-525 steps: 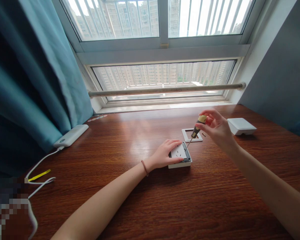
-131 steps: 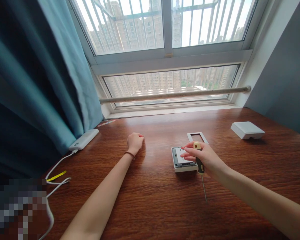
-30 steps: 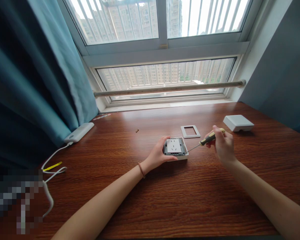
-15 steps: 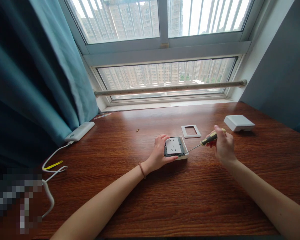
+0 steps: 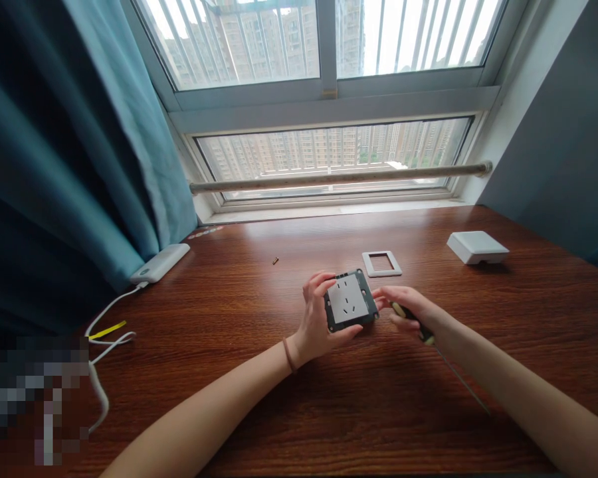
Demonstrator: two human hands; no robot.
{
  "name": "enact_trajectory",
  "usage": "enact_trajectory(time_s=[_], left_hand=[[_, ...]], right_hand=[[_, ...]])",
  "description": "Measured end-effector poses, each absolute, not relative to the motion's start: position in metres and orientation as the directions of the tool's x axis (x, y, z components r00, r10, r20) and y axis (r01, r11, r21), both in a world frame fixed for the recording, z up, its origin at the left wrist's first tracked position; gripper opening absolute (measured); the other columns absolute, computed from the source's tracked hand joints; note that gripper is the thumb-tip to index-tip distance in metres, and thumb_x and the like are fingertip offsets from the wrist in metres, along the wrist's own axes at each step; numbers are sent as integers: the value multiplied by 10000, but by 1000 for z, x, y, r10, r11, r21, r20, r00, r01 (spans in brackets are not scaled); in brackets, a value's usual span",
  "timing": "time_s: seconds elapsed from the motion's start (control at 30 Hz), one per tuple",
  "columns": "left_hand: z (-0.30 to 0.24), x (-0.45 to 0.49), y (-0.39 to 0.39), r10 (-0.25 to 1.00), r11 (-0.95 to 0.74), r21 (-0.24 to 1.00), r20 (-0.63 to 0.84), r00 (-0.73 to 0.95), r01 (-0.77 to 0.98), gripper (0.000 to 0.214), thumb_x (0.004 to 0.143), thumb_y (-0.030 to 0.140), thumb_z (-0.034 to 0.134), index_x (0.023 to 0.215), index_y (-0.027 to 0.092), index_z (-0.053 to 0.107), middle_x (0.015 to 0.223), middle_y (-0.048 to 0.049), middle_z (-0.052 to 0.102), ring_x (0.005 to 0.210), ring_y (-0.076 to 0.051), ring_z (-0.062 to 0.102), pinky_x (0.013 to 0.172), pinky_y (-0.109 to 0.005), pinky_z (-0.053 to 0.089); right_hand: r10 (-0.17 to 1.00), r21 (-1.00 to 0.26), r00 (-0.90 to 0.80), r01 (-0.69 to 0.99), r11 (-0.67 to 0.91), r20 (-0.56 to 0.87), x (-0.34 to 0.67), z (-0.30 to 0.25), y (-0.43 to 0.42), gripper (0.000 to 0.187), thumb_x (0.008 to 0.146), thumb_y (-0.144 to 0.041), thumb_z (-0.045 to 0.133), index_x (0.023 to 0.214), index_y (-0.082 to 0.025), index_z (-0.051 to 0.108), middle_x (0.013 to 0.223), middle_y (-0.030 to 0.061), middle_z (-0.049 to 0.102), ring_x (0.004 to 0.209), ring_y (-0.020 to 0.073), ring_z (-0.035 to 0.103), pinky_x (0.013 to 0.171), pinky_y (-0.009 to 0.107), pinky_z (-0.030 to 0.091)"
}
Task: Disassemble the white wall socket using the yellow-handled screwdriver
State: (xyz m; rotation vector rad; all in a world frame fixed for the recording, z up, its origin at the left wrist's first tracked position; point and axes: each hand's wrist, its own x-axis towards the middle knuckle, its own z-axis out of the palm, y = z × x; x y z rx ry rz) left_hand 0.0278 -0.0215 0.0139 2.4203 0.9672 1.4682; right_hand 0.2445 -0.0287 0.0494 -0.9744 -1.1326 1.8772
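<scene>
A wall socket (image 5: 347,299) with a white face and a dark mounting frame is tilted up towards me. My left hand (image 5: 321,309) grips it by its left side, thumb along the lower edge and fingers at the top left. My right hand (image 5: 411,312) is at the socket's right edge, its fingertips reaching the side or behind it; whether they touch is hard to see. In that same hand rests a screwdriver (image 5: 426,332) with a black and yellow handle, its shaft pointing back towards me. The white box under the socket is hidden from sight.
A white square frame (image 5: 369,273) lies behind the socket, and a white box-shaped cover (image 5: 477,245) sits at the right. Small brass-coloured screws (image 5: 276,261) lie left of the frame. At the far left is a white device (image 5: 160,263) with a cable (image 5: 108,305), by the curtain (image 5: 114,153).
The socket has been lifted and tilted up in my left hand. My right hand has moved in to the socket's edge, and the screwdriver has swung round to point backwards.
</scene>
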Motion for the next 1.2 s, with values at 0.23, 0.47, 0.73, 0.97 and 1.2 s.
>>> enact_trajectory(time_s=[0.23,0.47,0.73,0.97,1.2], left_hand=[[12,37,-27,558,-817,414,745,366,402,974,572,493,762,1312,241,181,1294,-153,339,1260,-330,285,1043,-524,279],[7,36,-21,687,-705,407,594,418,580,800,687,415,705,1325,211,268,1425,-182,249,1356,-354,146,1065,-581,179],[13,35,-16,759,-633,672,442,479,383,118,818,294,581,753,215,640,1165,-58,589,1292,-283,318,1083,-541,162],[40,39,-21,945,135,831,56,323,-539,423,882,474,424,1154,168,532,1182,-106,590,1079,-258,567,952,-470,429],[34,48,-27,906,281,767,-13,423,-577,480,901,487,361,1233,154,459,1253,-132,546,1126,-283,542,926,-461,467]], right_hand=[[904,-952,-370,-130,-278,-214,230,39,-41,285,695,-382,679,738,-162,502,434,-92,454,249,8,278,261,128,204],[989,-881,-59,-450,-146,-134,256,51,-19,271,676,-311,679,623,-183,446,392,-90,438,267,11,208,256,127,229],[976,-764,-135,-608,-216,-169,267,42,-7,114,757,-264,592,801,-159,600,785,43,703,278,-4,248,248,122,279],[976,-682,-161,-698,-218,-147,253,33,-13,192,832,-229,495,974,-209,622,1046,45,680,1038,210,602,758,391,558],[953,-669,-297,-695,-262,-63,238,32,-23,271,841,-292,493,1088,-211,568,1181,73,616,1118,251,554,774,462,544]])
